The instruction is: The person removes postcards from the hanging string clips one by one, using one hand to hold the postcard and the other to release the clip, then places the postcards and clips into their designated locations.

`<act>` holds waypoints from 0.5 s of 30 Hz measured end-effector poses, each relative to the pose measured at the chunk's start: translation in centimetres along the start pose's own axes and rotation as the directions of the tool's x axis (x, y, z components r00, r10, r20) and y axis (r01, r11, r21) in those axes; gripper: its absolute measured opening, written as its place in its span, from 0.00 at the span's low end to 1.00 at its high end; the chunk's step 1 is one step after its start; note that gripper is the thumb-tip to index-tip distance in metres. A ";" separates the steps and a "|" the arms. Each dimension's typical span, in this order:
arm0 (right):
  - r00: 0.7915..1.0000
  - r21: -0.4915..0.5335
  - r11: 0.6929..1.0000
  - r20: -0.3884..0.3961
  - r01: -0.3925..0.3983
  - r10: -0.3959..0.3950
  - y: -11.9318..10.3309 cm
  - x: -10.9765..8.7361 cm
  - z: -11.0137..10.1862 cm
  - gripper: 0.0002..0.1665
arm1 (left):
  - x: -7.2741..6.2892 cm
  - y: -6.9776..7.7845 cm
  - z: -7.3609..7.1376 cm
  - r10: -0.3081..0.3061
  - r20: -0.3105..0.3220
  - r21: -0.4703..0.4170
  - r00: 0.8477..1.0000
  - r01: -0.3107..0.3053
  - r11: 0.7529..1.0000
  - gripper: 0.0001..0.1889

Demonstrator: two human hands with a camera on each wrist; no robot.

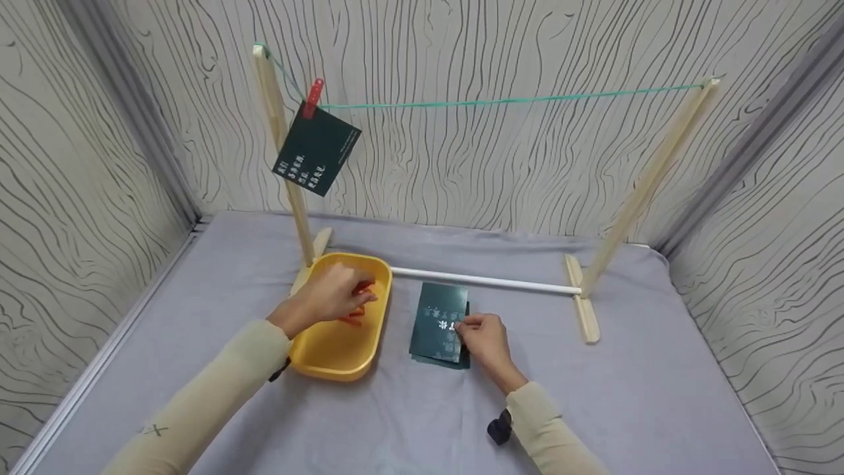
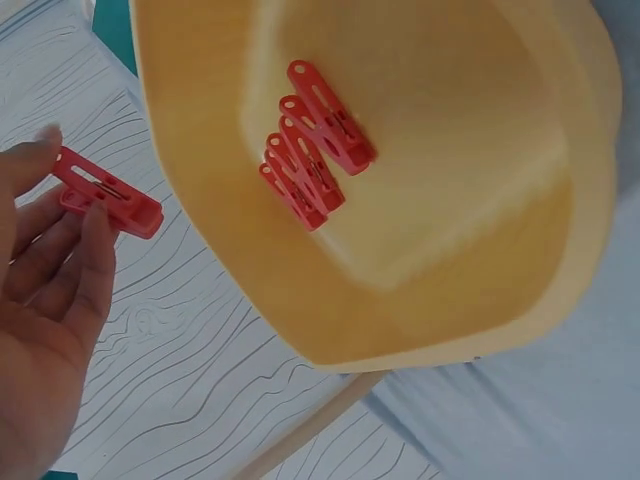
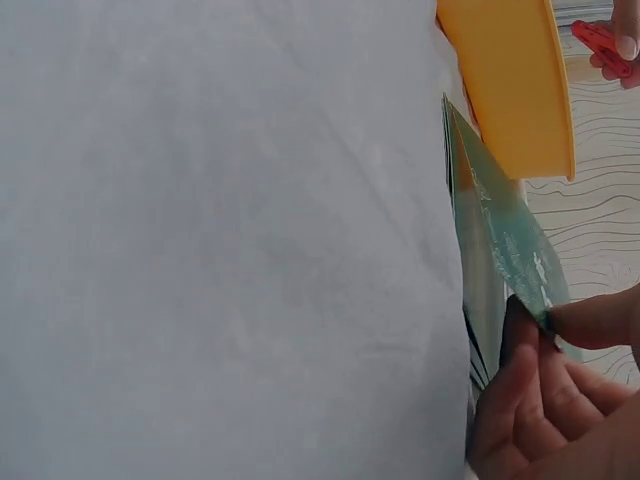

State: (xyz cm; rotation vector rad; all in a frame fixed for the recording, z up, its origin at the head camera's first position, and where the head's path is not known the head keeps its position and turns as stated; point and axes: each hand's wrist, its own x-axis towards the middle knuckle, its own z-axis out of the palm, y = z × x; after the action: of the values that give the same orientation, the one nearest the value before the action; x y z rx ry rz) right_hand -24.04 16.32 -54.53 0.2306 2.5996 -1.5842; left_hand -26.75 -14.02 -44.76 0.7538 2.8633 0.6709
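Above the yellow basin (image 1: 336, 363), my left hand (image 1: 337, 290) pinches a red clothespin (image 2: 112, 195) between thumb and fingers. More red clothespins (image 2: 325, 125) lie inside the basin. My right hand (image 1: 486, 340) pinches the right edge of the top dark green card (image 1: 438, 316). In the right wrist view that card (image 3: 505, 230) is tilted up, its edge lifted off the stack below. Another dark green card (image 1: 316, 152) with white writing hangs slanted from a green string (image 1: 501, 101), held by a red clothespin (image 1: 313, 99).
Two wooden posts (image 1: 283, 145) (image 1: 649, 191) carry the string at their tops. A white rod (image 1: 484, 280) joins their feet low down behind the cards. Grey cloth (image 1: 409, 422) covers the table, and wood-patterned panels (image 1: 461, 178) stand at the back and sides.
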 end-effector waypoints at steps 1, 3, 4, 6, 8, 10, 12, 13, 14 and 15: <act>1.000 -0.030 0.999 -0.003 0.012 -0.012 0.1 0.0 0.0 0.12 | -0.1 -0.1 0.1 0.011 0.004 -0.009 1.000 -0.010 1.000 0.07; 0.999 -0.084 0.996 -0.010 0.034 -0.035 0.1 0.0 0.0 0.11 | -0.2 -0.3 0.5 0.028 0.017 -0.029 0.999 -0.027 0.999 0.07; 0.999 -0.105 0.994 -0.014 0.038 -0.040 0.2 0.1 0.0 0.11 | -0.2 -0.4 0.6 0.030 0.023 -0.040 0.999 -0.029 0.999 0.07; 0.999 -0.144 0.989 -0.024 0.044 -0.048 0.3 0.1 0.0 0.11 | -0.3 -0.6 0.9 0.032 0.029 -0.052 0.999 -0.030 0.998 0.07; 0.998 -0.166 0.985 -0.034 0.045 -0.051 0.4 0.1 0.0 0.11 | -0.4 -0.7 1.2 0.015 0.038 -0.053 0.999 -0.013 0.999 0.08; 0.998 -0.177 0.983 -0.044 0.045 -0.053 0.5 0.1 0.1 0.11 | -0.4 -0.8 1.4 -0.007 0.047 -0.051 0.999 0.010 0.999 0.10; 0.997 -0.188 0.981 -0.053 0.047 -0.058 0.4 0.1 0.1 0.11 | -0.3 -0.9 1.6 -0.022 0.055 -0.043 0.998 0.025 0.999 0.12; 0.997 -0.192 0.980 -0.056 0.045 -0.057 0.3 0.1 0.2 0.11 | -0.2 -1.0 1.7 -0.022 0.057 -0.036 0.998 0.024 0.999 0.12; 0.997 -0.196 0.980 -0.057 0.041 -0.053 0.2 0.2 0.3 0.10 | -0.2 -1.1 1.8 -0.024 0.059 -0.035 0.998 0.026 0.999 0.12; 0.997 -0.199 0.979 -0.056 0.039 -0.051 0.1 0.2 0.3 0.10 | -0.1 -1.2 1.9 -0.030 0.064 -0.031 0.998 0.032 0.999 0.13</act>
State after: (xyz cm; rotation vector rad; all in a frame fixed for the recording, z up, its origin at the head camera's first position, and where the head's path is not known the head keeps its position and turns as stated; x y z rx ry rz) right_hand -24.19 16.09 -54.81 0.2092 2.8040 -1.3376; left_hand -26.75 -14.28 -46.96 0.7114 2.7946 0.6749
